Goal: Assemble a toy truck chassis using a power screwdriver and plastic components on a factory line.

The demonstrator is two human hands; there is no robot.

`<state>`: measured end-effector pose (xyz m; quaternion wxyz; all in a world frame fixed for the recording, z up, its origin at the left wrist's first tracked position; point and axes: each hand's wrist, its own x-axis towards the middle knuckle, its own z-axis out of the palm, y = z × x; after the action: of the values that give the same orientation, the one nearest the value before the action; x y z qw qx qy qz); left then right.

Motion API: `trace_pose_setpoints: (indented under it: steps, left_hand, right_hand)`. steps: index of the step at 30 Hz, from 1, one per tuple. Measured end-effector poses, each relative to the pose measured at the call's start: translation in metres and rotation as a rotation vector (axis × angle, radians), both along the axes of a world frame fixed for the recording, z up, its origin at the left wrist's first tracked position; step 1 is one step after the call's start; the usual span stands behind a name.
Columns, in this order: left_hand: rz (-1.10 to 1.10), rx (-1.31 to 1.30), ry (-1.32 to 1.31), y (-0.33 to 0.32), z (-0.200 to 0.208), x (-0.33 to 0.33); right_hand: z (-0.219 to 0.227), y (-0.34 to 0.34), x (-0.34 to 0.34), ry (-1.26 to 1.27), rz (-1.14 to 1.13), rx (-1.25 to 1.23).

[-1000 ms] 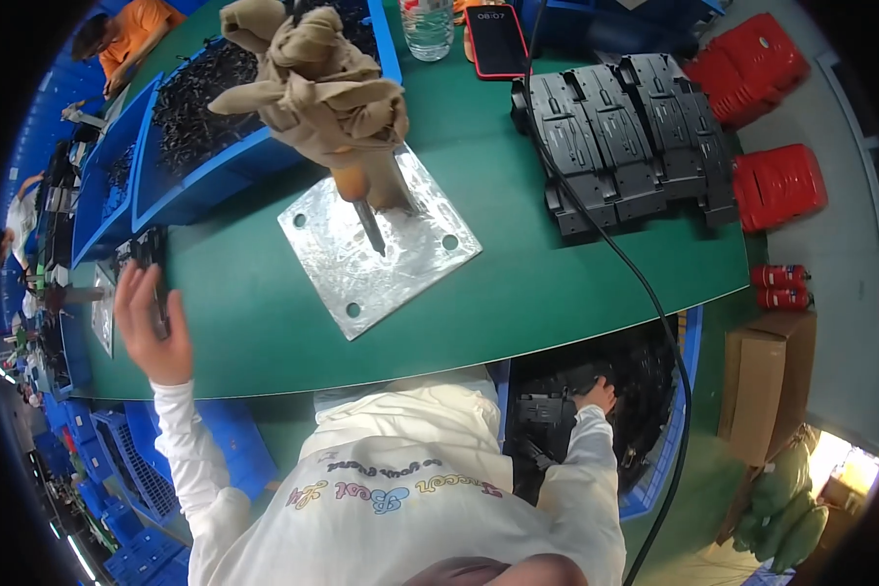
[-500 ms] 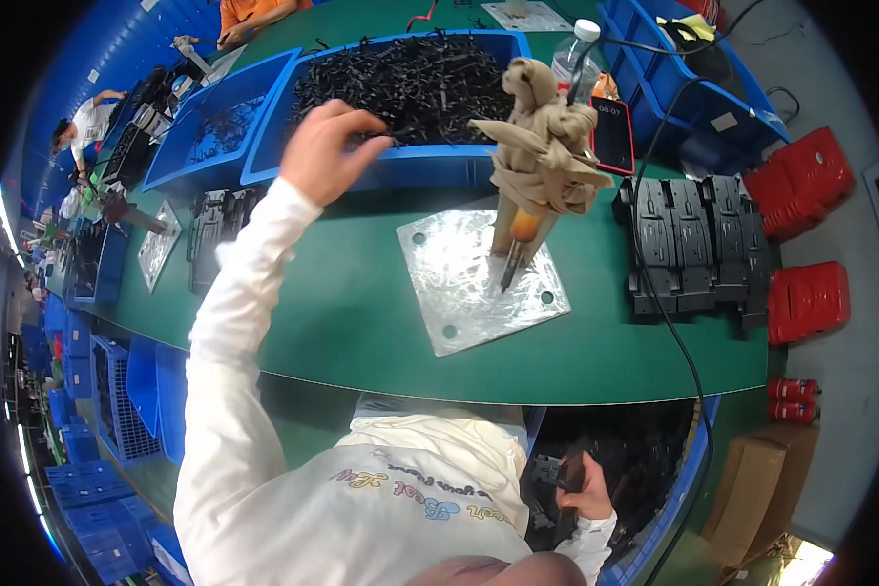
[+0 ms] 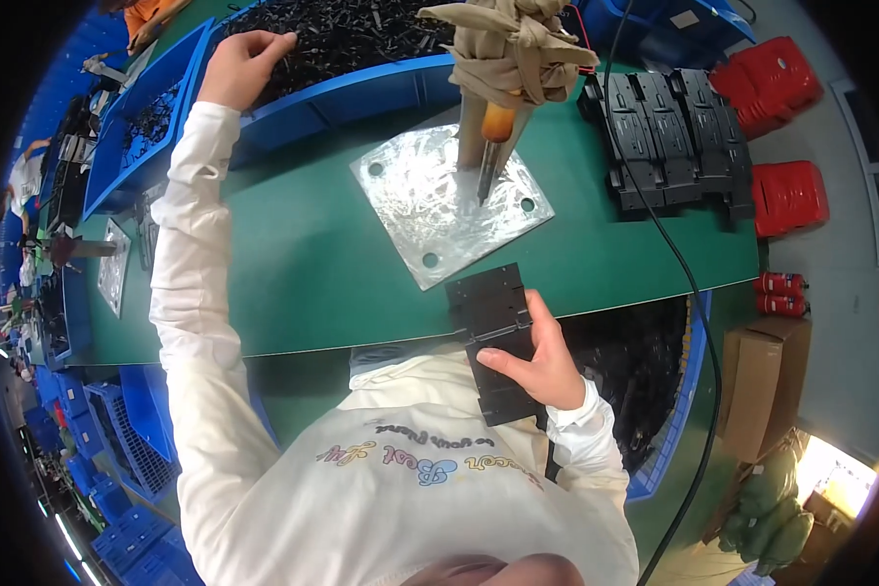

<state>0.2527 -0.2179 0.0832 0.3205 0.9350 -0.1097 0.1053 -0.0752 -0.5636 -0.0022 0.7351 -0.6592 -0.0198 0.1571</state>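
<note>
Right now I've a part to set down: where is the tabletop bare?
Green tabletop shows bare between left sleeve and metal plate, and narrowly between plate and stacked black parts. The large blue bin is crowded with black pieces.

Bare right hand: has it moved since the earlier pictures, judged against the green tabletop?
Yes: the bare right hand has moved up and left in view, from the blue-walled bin to the near edge of the green tabletop.

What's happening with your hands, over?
Right hand holds flat black part. Left hand over blue bin, grip unclear. Black cable at right, clear of both hands.
</note>
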Motion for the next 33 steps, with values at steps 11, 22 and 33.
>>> trace_pose_setpoints:
  steps: [11, 22, 33]
  left_hand:
    - [-0.085, -0.722, 0.528, -0.007, -0.021, -0.158]
    - [-0.311, -1.014, 0.957, -0.087, -0.054, -0.296]
    - [-0.498, -0.976, 0.781, -0.06, -0.037, -0.259]
  right_hand:
    - [-0.006, 0.03, -0.003, 0.241, -0.193, 0.31]
    - [0.009, 0.045, -0.009, 0.336, -0.756, 0.79]
    - [-0.035, 0.018, -0.015, 0.333, 0.374, 0.624]
